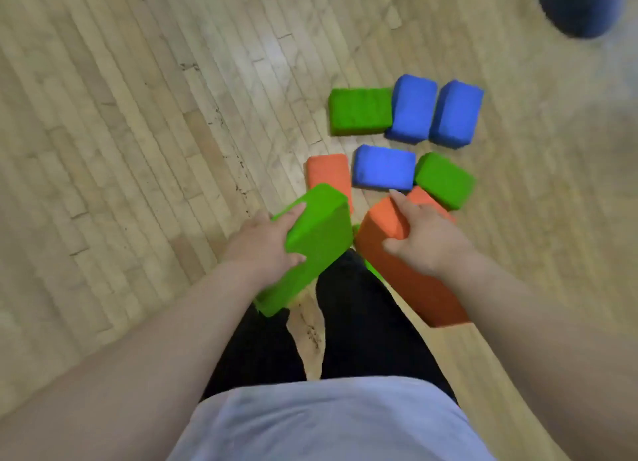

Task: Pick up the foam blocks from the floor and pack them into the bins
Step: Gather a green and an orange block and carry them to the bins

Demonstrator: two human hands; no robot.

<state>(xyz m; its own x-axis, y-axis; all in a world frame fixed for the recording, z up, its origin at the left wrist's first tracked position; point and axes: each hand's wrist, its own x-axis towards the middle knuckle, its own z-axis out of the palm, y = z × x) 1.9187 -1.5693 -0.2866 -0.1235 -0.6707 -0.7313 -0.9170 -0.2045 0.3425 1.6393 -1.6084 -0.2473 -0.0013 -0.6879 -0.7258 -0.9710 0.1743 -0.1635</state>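
My left hand (266, 245) grips a long green foam block (310, 250), lifted and tilted above my legs. My right hand (424, 234) grips a long orange foam block (407, 274), its far end near the floor blocks. More foam blocks lie on the wooden floor ahead: an orange one (326, 172), a blue one (383, 167), a green one (445, 179), another green one (359, 110) and two blue ones (412, 107) (455, 113). A sliver of green (373, 269) shows under the orange block. No bin is in view.
The wooden plank floor (155, 115) stretches bare to the left and far side. A dark blue rounded object (580, 5) sits blurred at the top right corner. My dark trouser legs (359, 322) stand just below the held blocks.
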